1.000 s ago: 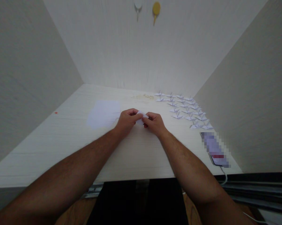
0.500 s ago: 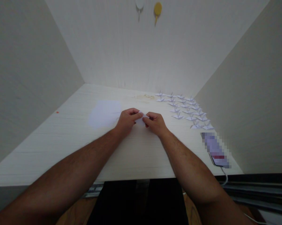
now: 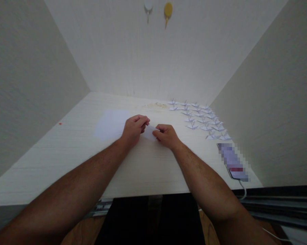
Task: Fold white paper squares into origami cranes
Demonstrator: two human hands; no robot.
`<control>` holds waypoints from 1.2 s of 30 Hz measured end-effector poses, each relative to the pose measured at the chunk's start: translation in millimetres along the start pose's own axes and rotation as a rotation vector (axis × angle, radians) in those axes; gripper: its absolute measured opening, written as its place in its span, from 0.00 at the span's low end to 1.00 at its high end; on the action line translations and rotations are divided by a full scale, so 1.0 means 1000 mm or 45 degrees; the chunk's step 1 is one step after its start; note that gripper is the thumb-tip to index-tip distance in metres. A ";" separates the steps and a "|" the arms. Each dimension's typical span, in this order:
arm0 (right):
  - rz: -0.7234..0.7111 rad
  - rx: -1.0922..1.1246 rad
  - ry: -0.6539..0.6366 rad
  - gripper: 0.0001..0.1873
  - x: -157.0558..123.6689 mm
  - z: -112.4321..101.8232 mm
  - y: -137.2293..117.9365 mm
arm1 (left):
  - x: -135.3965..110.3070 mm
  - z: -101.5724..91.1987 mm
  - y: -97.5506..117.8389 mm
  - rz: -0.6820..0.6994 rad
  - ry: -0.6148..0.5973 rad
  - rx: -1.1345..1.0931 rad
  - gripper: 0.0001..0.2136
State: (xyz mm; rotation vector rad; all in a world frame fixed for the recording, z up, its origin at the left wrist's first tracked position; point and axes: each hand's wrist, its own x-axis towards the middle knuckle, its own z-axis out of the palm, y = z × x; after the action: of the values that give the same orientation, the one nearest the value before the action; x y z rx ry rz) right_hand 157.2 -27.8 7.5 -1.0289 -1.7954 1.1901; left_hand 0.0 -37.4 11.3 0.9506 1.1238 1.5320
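A small white folded paper is between my two hands, above the middle of the table. My right hand pinches its right end between thumb and fingers. My left hand is at the paper's left end, its fingers curled together and the thumb lying along them. The exact grip of the left fingers is partly hidden. Beyond my right hand, several white paper cranes stand in rows. Flat white paper sheets lie just left of my left hand.
A phone with a blurred screen and a white cable lies near the table's right edge. Pale panels enclose the table at the back and sides. A white hook and a yellow hook are on the back panel.
My left hand has shifted left, its fingertips drawing away from the right hand's. More of the folded paper shows between them. My right hand keeps its pinch.
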 end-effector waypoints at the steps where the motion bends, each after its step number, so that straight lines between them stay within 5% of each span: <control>1: 0.001 0.002 0.007 0.11 0.000 0.000 0.000 | 0.001 -0.001 0.002 0.011 -0.005 -0.008 0.09; 7: -0.025 0.024 0.066 0.11 0.002 -0.001 0.006 | 0.001 -0.006 -0.002 -0.063 -0.247 0.279 0.12; 15: -0.097 -0.056 0.032 0.17 0.005 -0.001 0.012 | 0.006 -0.012 -0.010 0.024 -0.259 0.462 0.12; 36: -0.107 0.030 -0.139 0.15 0.008 -0.009 0.006 | 0.002 -0.003 -0.011 -0.174 -0.211 0.124 0.09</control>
State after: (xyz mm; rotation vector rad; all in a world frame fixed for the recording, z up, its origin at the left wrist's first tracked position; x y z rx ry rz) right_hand 163.4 -15.9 5.4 -0.8817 -1.8847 1.2335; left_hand -0.8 -35.0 0.1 1.0252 1.1279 1.2749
